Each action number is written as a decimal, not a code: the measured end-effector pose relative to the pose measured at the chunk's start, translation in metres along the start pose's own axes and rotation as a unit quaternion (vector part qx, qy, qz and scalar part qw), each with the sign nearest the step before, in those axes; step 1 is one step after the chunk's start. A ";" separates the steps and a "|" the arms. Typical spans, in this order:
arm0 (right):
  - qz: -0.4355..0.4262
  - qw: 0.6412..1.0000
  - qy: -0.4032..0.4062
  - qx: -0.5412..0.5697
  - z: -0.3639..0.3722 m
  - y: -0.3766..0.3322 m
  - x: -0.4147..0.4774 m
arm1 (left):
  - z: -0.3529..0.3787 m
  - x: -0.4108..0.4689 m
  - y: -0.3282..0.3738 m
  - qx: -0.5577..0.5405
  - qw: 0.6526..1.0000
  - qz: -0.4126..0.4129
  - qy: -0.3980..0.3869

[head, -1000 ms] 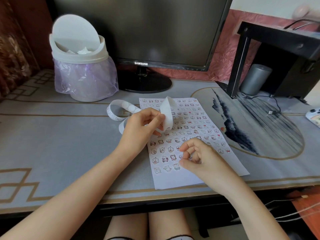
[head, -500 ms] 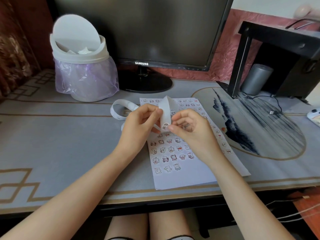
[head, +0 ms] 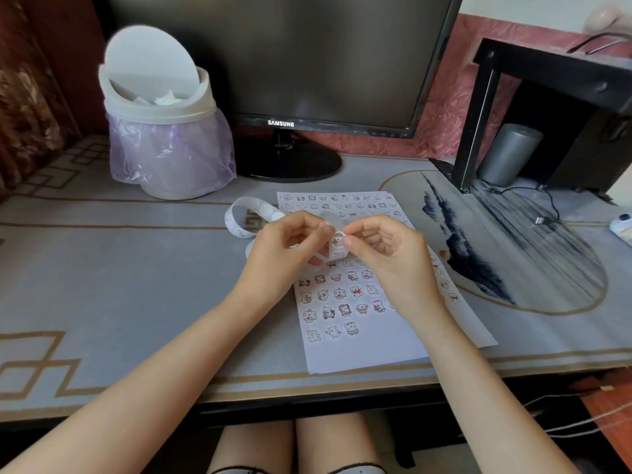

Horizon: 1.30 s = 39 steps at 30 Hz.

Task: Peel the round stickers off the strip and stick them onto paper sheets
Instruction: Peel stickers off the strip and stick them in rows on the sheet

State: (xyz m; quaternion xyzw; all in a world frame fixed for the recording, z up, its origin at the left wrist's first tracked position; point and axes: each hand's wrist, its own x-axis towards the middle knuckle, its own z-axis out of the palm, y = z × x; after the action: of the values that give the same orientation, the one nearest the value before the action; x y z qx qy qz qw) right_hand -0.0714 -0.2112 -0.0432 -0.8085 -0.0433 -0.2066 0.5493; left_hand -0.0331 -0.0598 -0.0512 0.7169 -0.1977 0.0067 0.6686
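A white sticker strip (head: 239, 217) curls in a loop on the desk and rises over the paper sheet (head: 359, 350). My left hand (head: 284, 254) holds the strip's raised end just above the sheet. My right hand (head: 386, 254) pinches at a round cartoon sticker (head: 338, 239) on that end, thumb and forefinger against its edge. The sheet lies flat in front of me, covered with rows of several small cartoon stickers; its bottom part is bare.
A white swing-lid bin (head: 160, 111) with a purple bag stands at the back left. A black monitor (head: 284, 59) stands behind the sheet. A black stand (head: 478, 107), a grey cylinder (head: 509, 155) and a cable (head: 543, 213) occupy the right side.
My right hand rose from the lower part of the sheet to the strip's end, then closed its fingertips on a sticker. My left hand kept holding the strip.
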 end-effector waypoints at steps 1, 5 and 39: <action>-0.002 1.000 0.000 -0.002 0.000 0.000 0.000 | 0.000 0.000 0.000 0.002 1.000 0.001 -0.001; -0.003 1.000 0.000 -0.009 -0.001 0.000 -0.001 | -0.001 0.000 -0.001 0.004 1.000 0.004 -0.006; 0.057 0.995 -0.082 -0.007 -0.028 -0.011 -0.023 | -0.001 0.001 -0.003 0.013 0.999 -0.030 0.008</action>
State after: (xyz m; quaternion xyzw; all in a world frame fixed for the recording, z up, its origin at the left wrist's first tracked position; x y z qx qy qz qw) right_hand -0.1040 -0.2285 -0.0339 -0.8277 -0.0410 -0.1082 0.5491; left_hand -0.0313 -0.0593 -0.0541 0.7310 -0.1703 -0.0054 0.6607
